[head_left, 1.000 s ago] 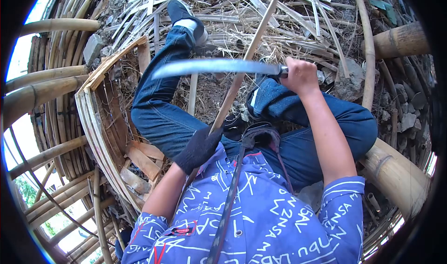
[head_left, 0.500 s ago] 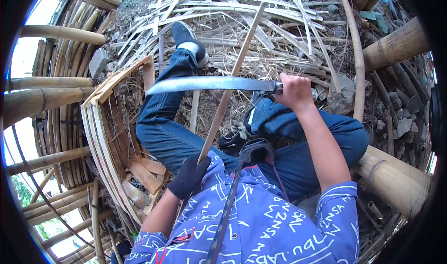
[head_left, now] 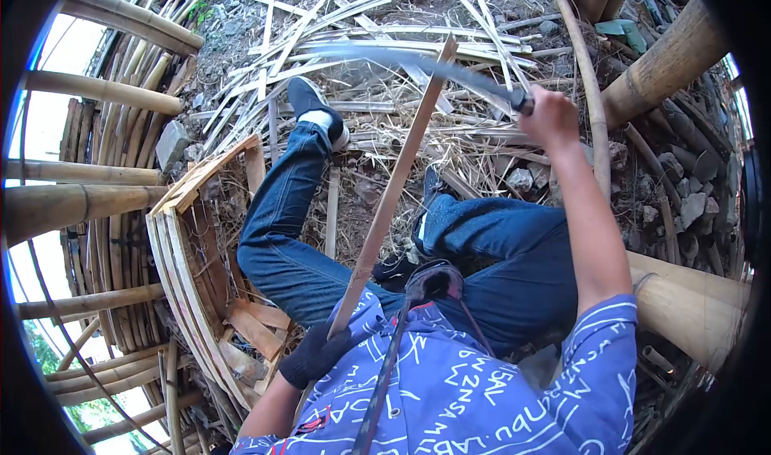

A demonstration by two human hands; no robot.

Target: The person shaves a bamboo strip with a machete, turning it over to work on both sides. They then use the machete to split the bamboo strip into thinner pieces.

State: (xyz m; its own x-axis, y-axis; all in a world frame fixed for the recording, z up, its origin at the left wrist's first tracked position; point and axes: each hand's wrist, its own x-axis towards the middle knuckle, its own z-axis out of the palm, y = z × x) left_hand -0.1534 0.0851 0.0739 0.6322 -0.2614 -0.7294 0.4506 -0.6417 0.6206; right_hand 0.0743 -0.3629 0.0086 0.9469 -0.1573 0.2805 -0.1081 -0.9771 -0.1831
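My left hand [head_left: 315, 355], in a black glove, is closed around the near end of a long bamboo strip [head_left: 391, 194]. The strip slants up and away from my lap, its brown face showing. Bare and stretched forward, my right hand [head_left: 552, 119] grips the dark handle of a machete [head_left: 480, 81]. Its long blade points left and crosses the strip close to its far end, blurred by motion toward the tip.
Split bamboo strips [head_left: 385, 9] lie scattered on the ground ahead. A wooden frame [head_left: 173, 250] stands left of my bent legs [head_left: 277, 190]. Thick bamboo poles [head_left: 683, 298] and stones [head_left: 695, 210] are on the right; more poles [head_left: 88, 206] line the left.
My right hand has moved forward and right, carrying the machete from the strip's middle toward its far end. The bamboo strip has turned to show a wider face; my left hand has dropped slightly.
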